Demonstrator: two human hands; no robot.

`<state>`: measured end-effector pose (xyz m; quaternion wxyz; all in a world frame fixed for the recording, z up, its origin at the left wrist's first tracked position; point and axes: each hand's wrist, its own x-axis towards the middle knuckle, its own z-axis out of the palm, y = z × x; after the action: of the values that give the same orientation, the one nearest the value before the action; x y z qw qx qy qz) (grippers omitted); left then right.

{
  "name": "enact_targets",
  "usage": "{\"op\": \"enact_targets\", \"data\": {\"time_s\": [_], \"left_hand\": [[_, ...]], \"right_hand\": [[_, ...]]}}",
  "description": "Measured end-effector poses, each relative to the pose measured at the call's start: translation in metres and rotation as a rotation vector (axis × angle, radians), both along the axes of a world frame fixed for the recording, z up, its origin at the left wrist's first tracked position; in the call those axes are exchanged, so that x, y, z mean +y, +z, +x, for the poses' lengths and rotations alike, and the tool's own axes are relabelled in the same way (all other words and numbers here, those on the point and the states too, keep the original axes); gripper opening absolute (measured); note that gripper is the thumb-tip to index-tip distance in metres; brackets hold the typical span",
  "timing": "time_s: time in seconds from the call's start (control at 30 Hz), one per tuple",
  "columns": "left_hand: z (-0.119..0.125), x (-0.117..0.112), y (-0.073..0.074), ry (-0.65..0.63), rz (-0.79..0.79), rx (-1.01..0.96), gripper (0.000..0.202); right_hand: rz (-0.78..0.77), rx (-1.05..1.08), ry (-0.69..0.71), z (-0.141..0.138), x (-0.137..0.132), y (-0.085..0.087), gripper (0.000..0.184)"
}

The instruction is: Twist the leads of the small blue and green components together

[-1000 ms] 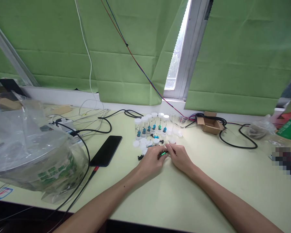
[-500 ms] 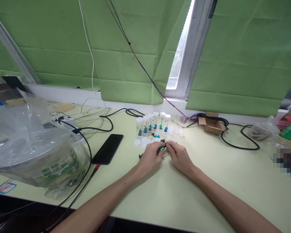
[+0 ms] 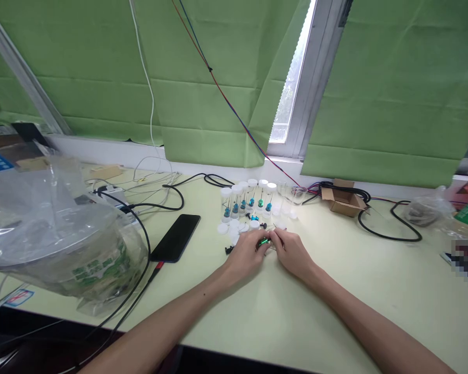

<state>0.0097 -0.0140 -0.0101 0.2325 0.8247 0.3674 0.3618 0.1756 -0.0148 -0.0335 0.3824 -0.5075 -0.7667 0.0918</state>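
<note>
My left hand (image 3: 248,252) and my right hand (image 3: 292,251) meet on the pale green table (image 3: 335,291), fingertips pinched together on a small green part (image 3: 263,242). Just beyond them stands a row of clear vials with white caps (image 3: 247,200), each holding a small blue or green piece. Loose white caps (image 3: 236,228) and tiny dark bits lie between the vials and my hands. Empty clear vials (image 3: 286,195) stand to the right of the row.
A black phone (image 3: 176,238) lies left of my hands. A large crumpled plastic bag (image 3: 50,228) fills the left side, with black cables running past it. A small cardboard box (image 3: 342,200) and coiled black cable sit at the back right, below green blinds.
My hands stay pinched on the green part, with only slight finger shifts. The view has drifted a little, so everything sits slightly higher and further right.
</note>
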Motion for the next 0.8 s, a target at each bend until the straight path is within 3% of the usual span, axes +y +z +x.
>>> {"op": "enact_targets", "data": {"time_s": [0.5, 0.8], "left_hand": [[0.0006, 0.0006, -0.0025, -0.018, 0.040, 0.008, 0.020], [-0.0017, 0.0050, -0.0027, 0.047, 0.037, -0.010, 0.017]], "right_hand": [[-0.045, 0.028, -0.032, -0.0010, 0.0007, 0.0009, 0.045], [-0.022, 0.168, 0.093, -0.0030, -0.0069, 0.0074, 0.025]]}}
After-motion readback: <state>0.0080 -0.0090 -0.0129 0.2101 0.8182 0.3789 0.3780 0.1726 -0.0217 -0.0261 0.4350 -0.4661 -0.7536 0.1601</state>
